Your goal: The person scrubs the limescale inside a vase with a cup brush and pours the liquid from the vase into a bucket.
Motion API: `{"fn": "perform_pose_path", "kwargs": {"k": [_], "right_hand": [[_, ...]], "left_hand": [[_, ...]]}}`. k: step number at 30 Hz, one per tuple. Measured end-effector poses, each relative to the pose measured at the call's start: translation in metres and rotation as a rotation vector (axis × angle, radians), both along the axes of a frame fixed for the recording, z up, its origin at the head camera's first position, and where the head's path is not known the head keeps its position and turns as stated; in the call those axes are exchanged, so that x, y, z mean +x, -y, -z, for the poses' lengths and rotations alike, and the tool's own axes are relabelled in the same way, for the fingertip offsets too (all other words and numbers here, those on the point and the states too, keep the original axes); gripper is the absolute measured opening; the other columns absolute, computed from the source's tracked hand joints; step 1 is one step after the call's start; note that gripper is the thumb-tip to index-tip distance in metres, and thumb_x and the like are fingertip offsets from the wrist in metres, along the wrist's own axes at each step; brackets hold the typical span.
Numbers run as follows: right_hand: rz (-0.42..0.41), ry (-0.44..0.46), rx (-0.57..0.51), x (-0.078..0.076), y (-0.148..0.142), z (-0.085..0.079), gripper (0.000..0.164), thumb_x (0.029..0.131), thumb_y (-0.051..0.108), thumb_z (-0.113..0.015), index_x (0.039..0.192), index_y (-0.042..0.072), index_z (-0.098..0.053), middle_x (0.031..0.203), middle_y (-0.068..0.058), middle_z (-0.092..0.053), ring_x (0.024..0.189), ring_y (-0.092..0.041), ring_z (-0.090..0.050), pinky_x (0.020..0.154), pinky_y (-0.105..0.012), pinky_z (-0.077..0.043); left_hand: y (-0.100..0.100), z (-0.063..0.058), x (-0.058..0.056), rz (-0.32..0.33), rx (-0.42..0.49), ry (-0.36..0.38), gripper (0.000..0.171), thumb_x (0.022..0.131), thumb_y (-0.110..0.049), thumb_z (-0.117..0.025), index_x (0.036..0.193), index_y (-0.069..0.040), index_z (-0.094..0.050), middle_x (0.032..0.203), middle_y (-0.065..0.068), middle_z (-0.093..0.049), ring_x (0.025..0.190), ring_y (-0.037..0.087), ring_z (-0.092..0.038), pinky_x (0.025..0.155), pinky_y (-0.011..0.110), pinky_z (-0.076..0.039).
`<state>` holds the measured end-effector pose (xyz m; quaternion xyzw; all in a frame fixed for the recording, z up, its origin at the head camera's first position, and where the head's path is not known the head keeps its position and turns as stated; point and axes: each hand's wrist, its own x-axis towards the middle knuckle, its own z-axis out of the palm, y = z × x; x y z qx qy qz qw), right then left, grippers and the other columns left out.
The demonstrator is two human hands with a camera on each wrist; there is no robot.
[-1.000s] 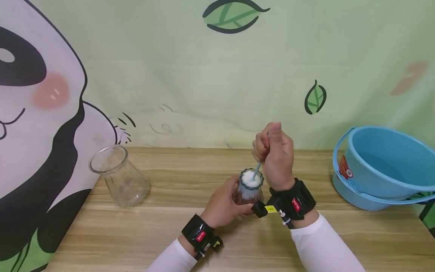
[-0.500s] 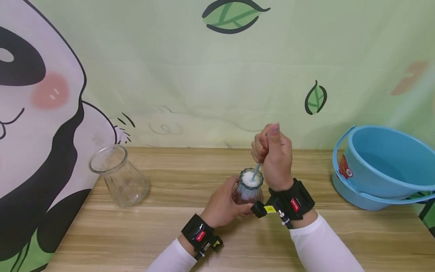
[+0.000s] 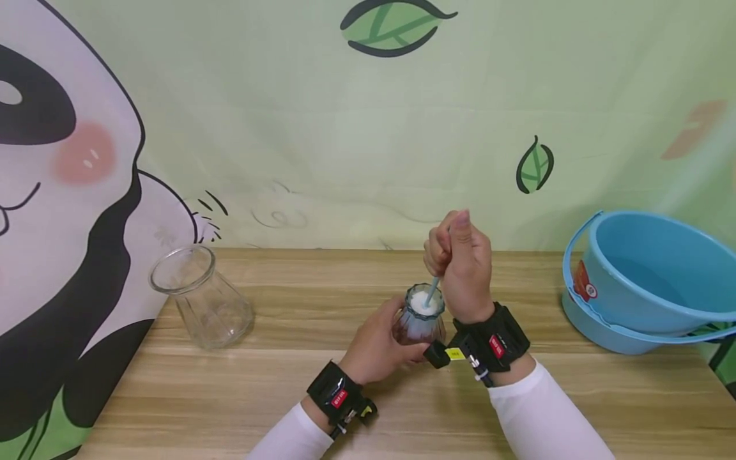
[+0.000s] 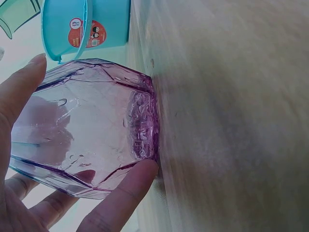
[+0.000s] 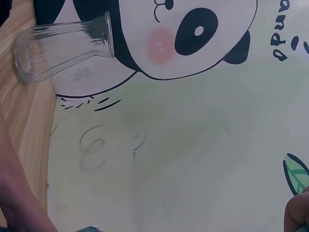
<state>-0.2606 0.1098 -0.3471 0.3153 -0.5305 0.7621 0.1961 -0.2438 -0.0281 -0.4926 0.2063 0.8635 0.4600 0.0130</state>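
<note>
Left hand (image 3: 376,345) wraps the purple glass (image 3: 421,322), steadying it on the tabletop (image 3: 287,396), while right hand (image 3: 462,268), fisted above, plunges the brush handle (image 3: 432,291) inside.

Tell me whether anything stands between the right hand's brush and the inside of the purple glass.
Nothing visible does. The right hand grips the brush handle, whose white sponge head already sits in the mouth of the purple glass. The left hand holds the glass from the side, clear of its opening.
</note>
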Motion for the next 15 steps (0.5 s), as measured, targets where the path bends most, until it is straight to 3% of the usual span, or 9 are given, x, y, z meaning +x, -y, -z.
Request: {"fn": "perform_pose_path", "kwargs": {"k": [8,15], "right_hand": [[0.021,0.018,0.002,-0.005,0.003,0.006,0.045,0.105,0.037,-0.035,0.071,0.008,-0.034,0.053,0.003,-0.025,0.041,-0.012,-0.022,0.036,-0.03,-0.014],[0.079,0.05,0.08,0.001,0.007,0.035,0.045,0.108,0.028,-0.028,0.07,0.004,-0.03,0.052,0.004,-0.026,0.041,-0.013,-0.024,0.035,-0.031,-0.017]], "left_hand": [[0.003,0.0,-0.003,-0.004,0.0,-0.011,0.076,0.073,-0.04,-0.084,0.137,-0.029,-0.043,0.12,-0.008,-0.056,0.102,0.009,-0.053,0.084,0.04,-0.049],[0.001,-0.001,-0.002,0.028,0.044,-0.004,0.078,0.067,-0.061,-0.08,0.132,-0.038,-0.043,0.109,-0.011,-0.058,0.089,0.009,-0.056,0.07,0.033,-0.05]]}}
